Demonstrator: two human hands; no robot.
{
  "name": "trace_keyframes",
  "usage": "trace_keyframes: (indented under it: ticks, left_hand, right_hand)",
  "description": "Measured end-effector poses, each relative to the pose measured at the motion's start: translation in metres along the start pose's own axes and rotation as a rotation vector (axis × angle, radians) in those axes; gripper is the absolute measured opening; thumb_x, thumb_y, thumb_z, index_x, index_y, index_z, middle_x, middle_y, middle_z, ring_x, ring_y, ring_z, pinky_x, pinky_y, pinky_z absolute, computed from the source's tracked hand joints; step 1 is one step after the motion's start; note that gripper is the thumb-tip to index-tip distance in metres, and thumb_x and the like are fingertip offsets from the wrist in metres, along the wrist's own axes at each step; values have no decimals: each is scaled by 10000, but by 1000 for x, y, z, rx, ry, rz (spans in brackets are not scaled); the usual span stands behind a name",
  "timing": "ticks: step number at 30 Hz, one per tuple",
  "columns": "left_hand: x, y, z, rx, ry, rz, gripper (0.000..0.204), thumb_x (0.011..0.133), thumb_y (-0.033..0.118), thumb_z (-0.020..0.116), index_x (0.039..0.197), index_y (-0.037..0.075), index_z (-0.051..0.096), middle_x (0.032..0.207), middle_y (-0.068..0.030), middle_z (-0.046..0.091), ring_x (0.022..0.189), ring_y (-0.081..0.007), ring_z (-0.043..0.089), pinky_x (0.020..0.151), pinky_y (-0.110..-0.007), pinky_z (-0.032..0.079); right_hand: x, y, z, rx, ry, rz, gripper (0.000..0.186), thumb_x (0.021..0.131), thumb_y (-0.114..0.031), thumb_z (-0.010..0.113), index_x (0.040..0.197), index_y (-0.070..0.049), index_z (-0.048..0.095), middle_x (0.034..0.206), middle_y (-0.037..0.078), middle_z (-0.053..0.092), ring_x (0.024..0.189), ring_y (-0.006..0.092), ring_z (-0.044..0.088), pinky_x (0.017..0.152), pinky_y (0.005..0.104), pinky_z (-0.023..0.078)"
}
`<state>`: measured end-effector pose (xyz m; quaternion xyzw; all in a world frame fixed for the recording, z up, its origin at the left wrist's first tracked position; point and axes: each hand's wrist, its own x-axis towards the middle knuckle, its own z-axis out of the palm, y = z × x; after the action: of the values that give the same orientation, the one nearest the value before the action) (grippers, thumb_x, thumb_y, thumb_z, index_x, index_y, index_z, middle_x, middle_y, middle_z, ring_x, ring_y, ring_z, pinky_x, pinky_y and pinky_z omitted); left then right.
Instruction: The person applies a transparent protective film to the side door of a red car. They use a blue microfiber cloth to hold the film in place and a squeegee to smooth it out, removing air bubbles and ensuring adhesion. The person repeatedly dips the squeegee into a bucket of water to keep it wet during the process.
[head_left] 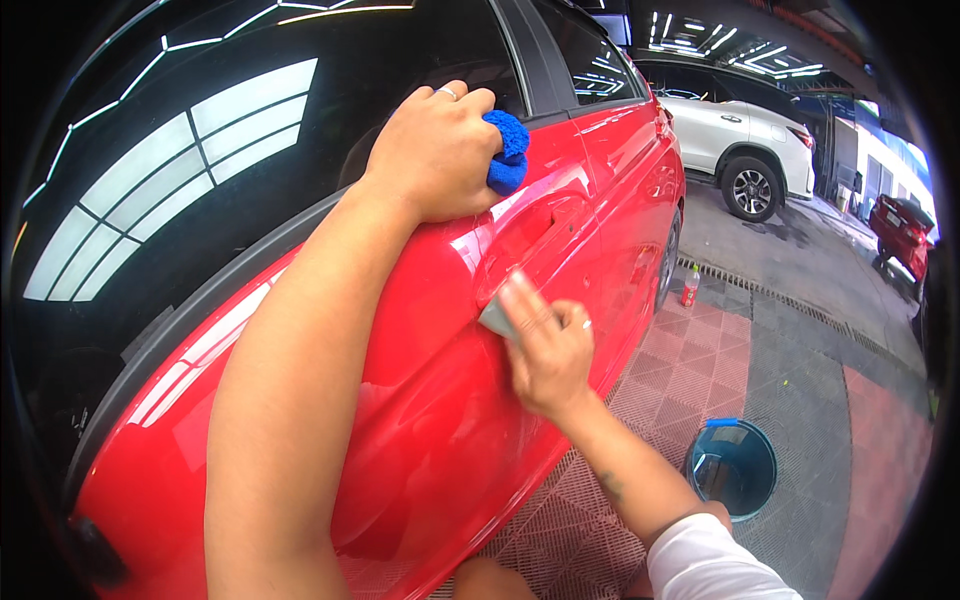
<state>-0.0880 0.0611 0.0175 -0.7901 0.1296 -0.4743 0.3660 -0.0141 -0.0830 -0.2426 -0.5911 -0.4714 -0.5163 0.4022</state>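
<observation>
Beside me stands a red car, its glossy door (420,410) filling the middle of the view. My left hand (435,150) is closed around a bunched blue microfiber cloth (509,153) and rests at the top of the door, by the dark side window (250,140). Lower down, my right hand (550,350) presses a small grey pad (497,318) on the door panel, just below the door handle (540,228). Its fingertips are slightly blurred, and they partly cover the pad.
A teal bucket (735,465) with a blue grip stands on the red and grey floor tiles (690,350) to the right. Near the rear wheel is a small bottle (691,286) with red liquid. A drain grate (800,302) crosses the floor. Farther back are a white SUV (715,130) and another red car (900,235).
</observation>
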Motion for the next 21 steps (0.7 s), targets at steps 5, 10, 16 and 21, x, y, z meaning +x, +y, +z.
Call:
trace_keyframes:
  ticks: [5,10,16,21]
  left_hand:
    - [10,10,-4,-8,-97,-62,247,759,341,897,893,134,903,1086,-75,770,1126,-285,740,947,-436,582]
    - [4,-3,4,12,5,-42,273,772,333,874,758,65,823,985,-87,708,1009,-287,707,901,-434,580]
    - [2,-2,1,-12,-15,-32,259,765,326,878,793,69,857,1010,-82,724,1014,-277,702,895,-422,576]
    - [13,10,-1,-34,-90,-66,254,741,322,899,889,116,893,1075,-83,757,1105,-276,721,944,-429,579]
  right_hand:
    - [21,86,-14,0,0,200,489,1071,-130,724,1560,-143,731,1622,85,711,1048,339,675,1016,456,572]
    - [59,75,-46,10,-164,-4,448,1025,-168,736,1470,-132,776,1491,81,761,1066,331,669,994,462,567]
    - [77,29,-58,-15,-322,-203,485,921,-247,808,1383,-100,789,1408,80,776,994,326,670,876,467,585]
    - [84,90,-55,-146,-288,-103,397,914,-183,836,1308,-145,810,1348,70,805,962,352,711,846,490,603]
